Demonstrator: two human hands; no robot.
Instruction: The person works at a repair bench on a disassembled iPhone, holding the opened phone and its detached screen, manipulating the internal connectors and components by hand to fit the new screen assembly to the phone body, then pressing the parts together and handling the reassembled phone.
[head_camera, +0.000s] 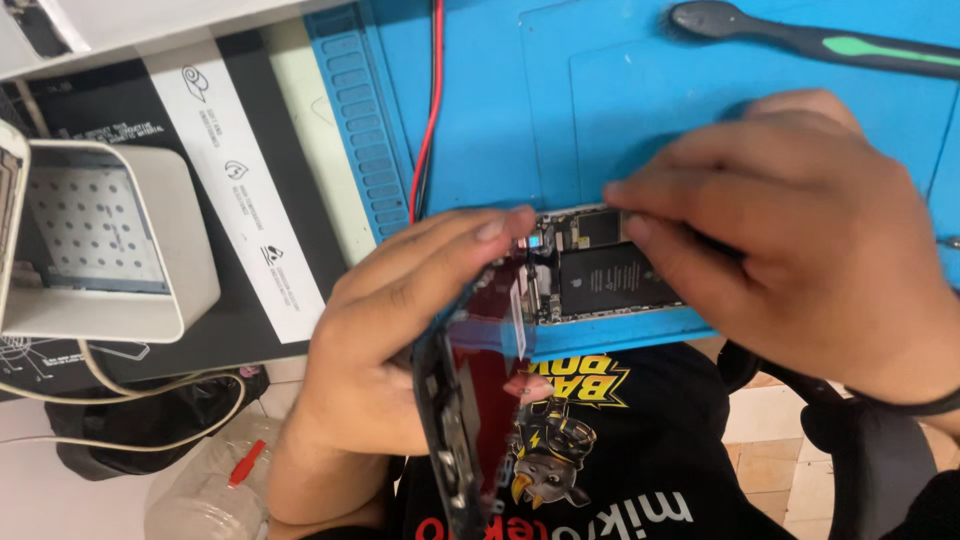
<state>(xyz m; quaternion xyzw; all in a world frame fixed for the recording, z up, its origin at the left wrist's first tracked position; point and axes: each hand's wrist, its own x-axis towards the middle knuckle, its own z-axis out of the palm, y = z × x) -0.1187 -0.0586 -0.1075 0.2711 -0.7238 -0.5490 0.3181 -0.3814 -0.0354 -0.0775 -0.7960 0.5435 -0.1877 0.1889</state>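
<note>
Phone body (600, 270) under right hand (800, 240); left hand (390, 350) holds screen (465, 400).

The person's left hand (385, 345) is raised on edge, thumb up, fingers curled round from behind in a firm grip. The right hand (800, 235) lies palm down, fingers stretched leftward, fingertips (618, 192) pressed low together.

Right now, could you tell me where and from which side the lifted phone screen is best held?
Grip the screen by its long side edges, coming from the left, as the left hand does now. It stands tilted up on edge from the open phone body, apparently still joined near the top where the right hand works, so holding the edges probably keeps fingers off the glass and that end slack.
</note>
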